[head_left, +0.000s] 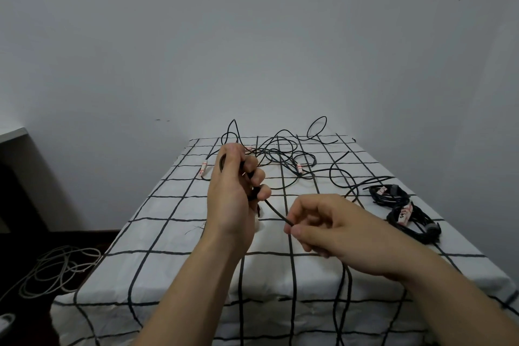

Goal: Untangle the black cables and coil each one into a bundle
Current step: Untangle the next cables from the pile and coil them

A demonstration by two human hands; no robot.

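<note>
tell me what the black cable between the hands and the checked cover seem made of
The black cable: likely rubber or plastic sheath, matte; it bends in smooth curves with no shine.
The checked cover: woven fabric, perhaps cotton, matte; it creases and drapes over the edge.

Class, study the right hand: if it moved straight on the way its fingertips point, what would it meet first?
Most likely the heel of the left hand, which grips the same black cable that the right hand pinches. The gap between them looks free, though depth is hard to judge.
</note>
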